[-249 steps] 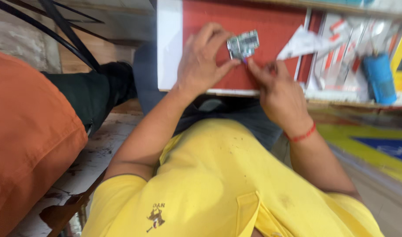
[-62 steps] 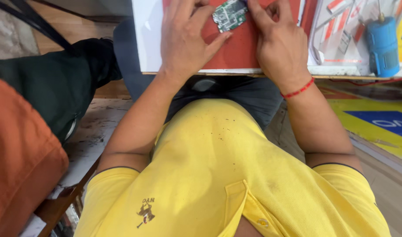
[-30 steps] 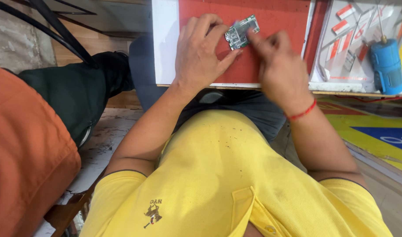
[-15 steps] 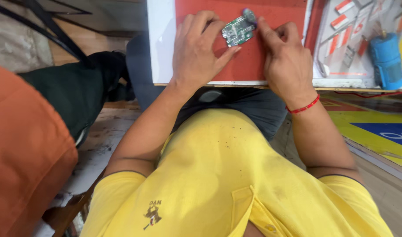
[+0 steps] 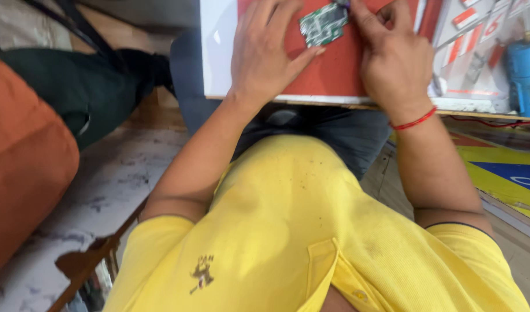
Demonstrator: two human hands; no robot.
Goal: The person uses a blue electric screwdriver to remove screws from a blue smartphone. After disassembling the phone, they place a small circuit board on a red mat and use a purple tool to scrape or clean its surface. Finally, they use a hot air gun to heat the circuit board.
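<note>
Red mat (image 5: 334, 75) on white-edged board, 12 o'clock. Left hand (image 5: 265, 55) spread flat, thumb bracing green circuit board (image 5: 324, 24). Right hand (image 5: 389, 49), fingers curled, pressed at board's 2 o'clock corner. Since half a second earlier: board shifted slightly upward, grip unchanged.

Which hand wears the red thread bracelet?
The right hand: a red thread circles its wrist. The left hand, thumb by the circuit board, has a bare wrist.

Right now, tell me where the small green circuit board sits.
In the head view, the green circuit board lies at the top centre on the red mat, between the left hand and the right hand.
</note>
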